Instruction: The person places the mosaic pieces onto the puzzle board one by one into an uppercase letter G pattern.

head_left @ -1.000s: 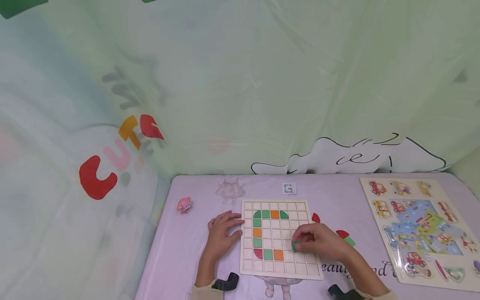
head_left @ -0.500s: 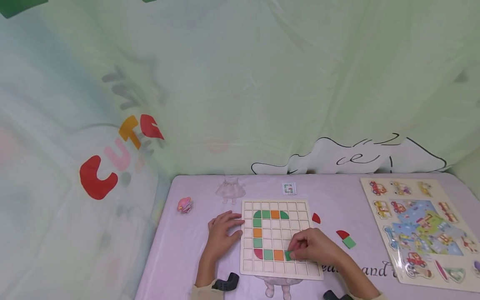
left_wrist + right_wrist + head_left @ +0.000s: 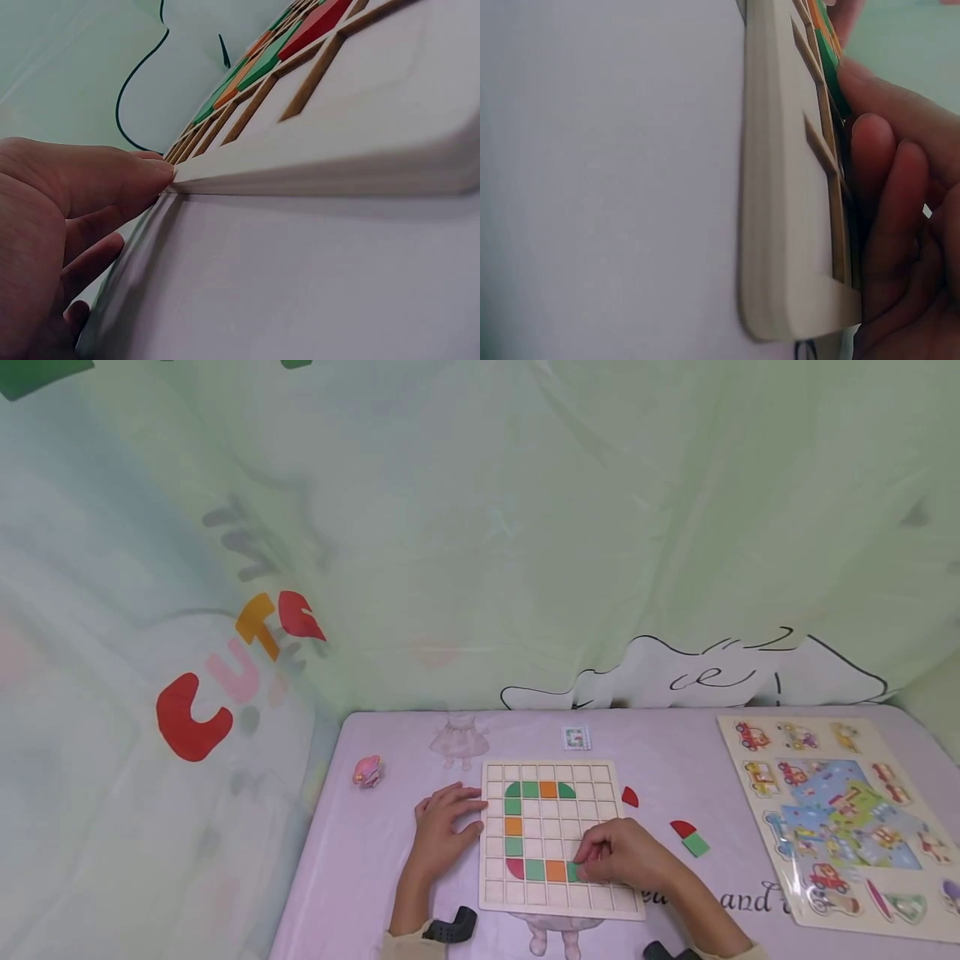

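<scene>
In the head view, a pale wooden grid board (image 3: 558,910) lies on the table. Green and orange square tiles, with rounded corner pieces, form a C-like shape in its cells. My right hand (image 3: 626,856) has curled fingers at a green square tile (image 3: 573,870), just right of an orange tile (image 3: 556,870) in the lower row. The right wrist view shows the thumb against that green tile (image 3: 832,75), which looks nearly flat in its cell; the other fingertips are partly hidden. My left hand (image 3: 446,831) rests at the board's left edge, fingertips touching it with relaxed fingers.
Right of the board lie two red quarter-round pieces (image 3: 630,797) and a loose green square (image 3: 696,844). A small pattern card (image 3: 576,738) sits behind it. A pink figurine (image 3: 367,771) stands at left. A vehicle puzzle board (image 3: 855,925) occupies the table's right side.
My right hand has moved left and down over the board, bringing the green tile beside the orange one in the lower row, where it now lies flatter. The left hand stays put.
</scene>
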Motion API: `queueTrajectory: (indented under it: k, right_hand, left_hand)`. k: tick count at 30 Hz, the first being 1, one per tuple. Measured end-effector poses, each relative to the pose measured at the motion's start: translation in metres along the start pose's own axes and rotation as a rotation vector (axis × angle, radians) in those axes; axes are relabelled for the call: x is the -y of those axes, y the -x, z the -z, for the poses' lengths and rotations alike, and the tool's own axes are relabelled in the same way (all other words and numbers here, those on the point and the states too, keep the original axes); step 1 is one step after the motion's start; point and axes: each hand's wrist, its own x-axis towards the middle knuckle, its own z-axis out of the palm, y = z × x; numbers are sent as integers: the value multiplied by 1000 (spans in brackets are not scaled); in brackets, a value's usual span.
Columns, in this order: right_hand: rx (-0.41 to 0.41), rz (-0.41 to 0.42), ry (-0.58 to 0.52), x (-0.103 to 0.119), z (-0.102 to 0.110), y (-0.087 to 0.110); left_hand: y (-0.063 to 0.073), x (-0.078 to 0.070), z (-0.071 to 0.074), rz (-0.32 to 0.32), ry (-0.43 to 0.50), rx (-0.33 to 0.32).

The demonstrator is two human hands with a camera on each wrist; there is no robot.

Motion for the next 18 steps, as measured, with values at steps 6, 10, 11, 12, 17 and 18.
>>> queueTrajectory:
  k: [6, 10, 11, 12, 17, 18]
  right_hand:
    - [0, -10, 20, 1, 0, -1]
    - [-10, -9, 27, 1, -1, -1]
    - [-13, -11, 31, 0, -2, -1]
    - [-16, -15, 34, 0, -2, -2]
    - [-28, -42, 61, -1, -2, -1]
    - [-27, -49, 64, -1, -2, -1]
  left_hand:
    - [1, -2, 1, 17, 5, 6]
    - [1, -3, 1, 20, 1, 7]
    - [1, -3, 1, 19, 1, 7]
    - [1, -3, 2, 19, 2, 7]
    - [1, -4, 2, 24, 6, 9]
    - [1, -4, 2, 24, 7, 9]
